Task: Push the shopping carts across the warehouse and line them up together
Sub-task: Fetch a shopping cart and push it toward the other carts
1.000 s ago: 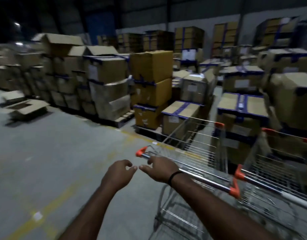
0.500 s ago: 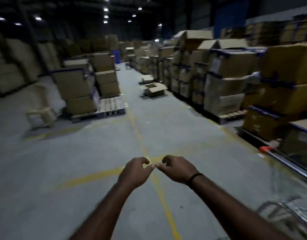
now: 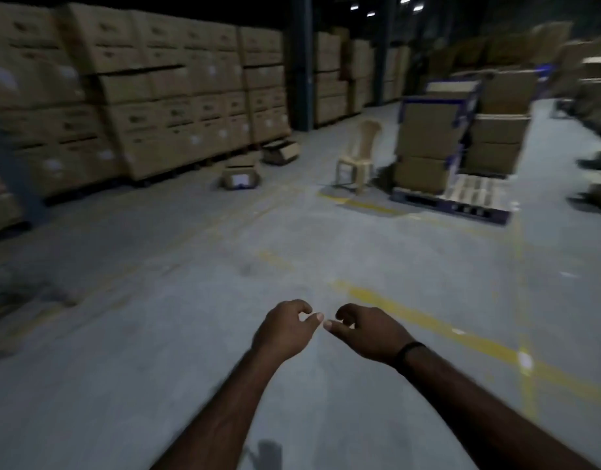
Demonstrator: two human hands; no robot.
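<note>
Holding nothing in left hand [image 3: 285,329] or right hand [image 3: 368,334], both loosely curled, lower centre. No cart visible. Probably rigid, free-rolling; best gripped at handlebar.

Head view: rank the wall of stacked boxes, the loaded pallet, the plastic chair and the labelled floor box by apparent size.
1. wall of stacked boxes
2. loaded pallet
3. plastic chair
4. labelled floor box
The wall also runs nearest the camera, which inflates it.
</note>
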